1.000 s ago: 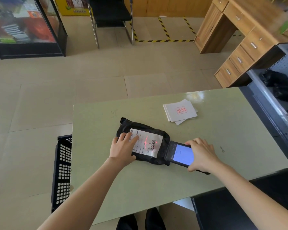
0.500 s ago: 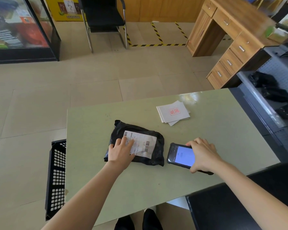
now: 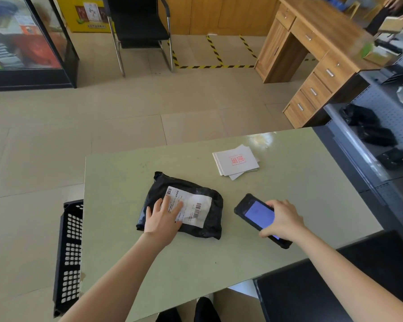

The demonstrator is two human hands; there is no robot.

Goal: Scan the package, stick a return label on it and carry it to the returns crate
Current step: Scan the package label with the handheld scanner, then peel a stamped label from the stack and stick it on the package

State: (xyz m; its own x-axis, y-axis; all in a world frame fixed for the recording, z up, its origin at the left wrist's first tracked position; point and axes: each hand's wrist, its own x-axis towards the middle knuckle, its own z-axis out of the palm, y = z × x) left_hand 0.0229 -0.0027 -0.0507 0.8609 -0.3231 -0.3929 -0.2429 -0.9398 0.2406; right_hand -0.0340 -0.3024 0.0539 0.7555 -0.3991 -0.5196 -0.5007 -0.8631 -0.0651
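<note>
Now pressing package (image 3: 184, 205), holding scanner (image 3: 256, 213).
Left hand (image 3: 164, 219) flat, fingers spread on package mid-surface (image 3: 300, 182); right hand (image 3: 283, 220) clamped on scanner; labels (image 3: 236, 161) far right; crate (image 3: 69, 256) left.

Both bare forearms reach forward from the lower edge of the view. The left hand (image 3: 163, 219) lies flat, palm down, with its fingers (image 3: 174, 204) spread. The right hand (image 3: 283, 220) is curled, the fingers closed around what it holds, wrist slightly bent.
</note>
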